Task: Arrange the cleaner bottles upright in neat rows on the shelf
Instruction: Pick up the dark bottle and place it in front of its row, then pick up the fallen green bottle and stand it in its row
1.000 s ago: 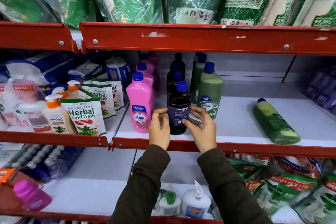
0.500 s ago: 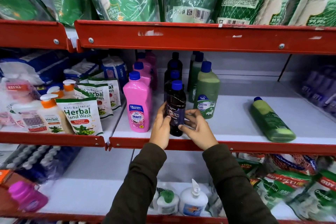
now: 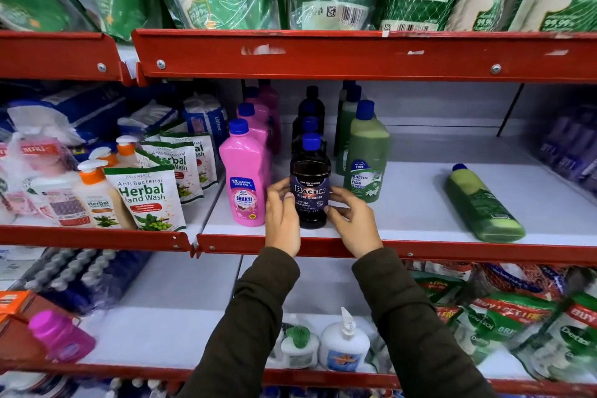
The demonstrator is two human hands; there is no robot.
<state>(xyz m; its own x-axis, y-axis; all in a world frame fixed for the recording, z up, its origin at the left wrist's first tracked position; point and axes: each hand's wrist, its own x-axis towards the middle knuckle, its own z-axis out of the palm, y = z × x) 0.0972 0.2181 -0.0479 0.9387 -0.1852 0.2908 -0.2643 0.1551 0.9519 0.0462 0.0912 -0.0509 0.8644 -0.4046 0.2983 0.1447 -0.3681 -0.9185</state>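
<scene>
The dark Bactin bottle (image 3: 310,186) stands upright at the front edge of the middle shelf (image 3: 403,220), heading the centre row, its label facing out. The left hand (image 3: 281,220) and right hand (image 3: 352,223) cup its lower half from either side, fingers curled against the label, so both are lightly gripping it. It looks like rigid plastic, nearly full of dark liquid, so probably fairly heavy for its size and smooth under the label; a hold low on the body, as now, should keep it steady. Just left, the pink Shakti bottle (image 3: 247,184) leads its own row, opaque, contents unseen. Just right, the green Bactin bottle (image 3: 368,158) fronts a 3rd row, filled with green liquid almost to the shoulder. Well to the right, 1 green bottle (image 3: 484,203) lies on its side, cap pointing to the back, also full; it seems the piece left to stand up
</scene>
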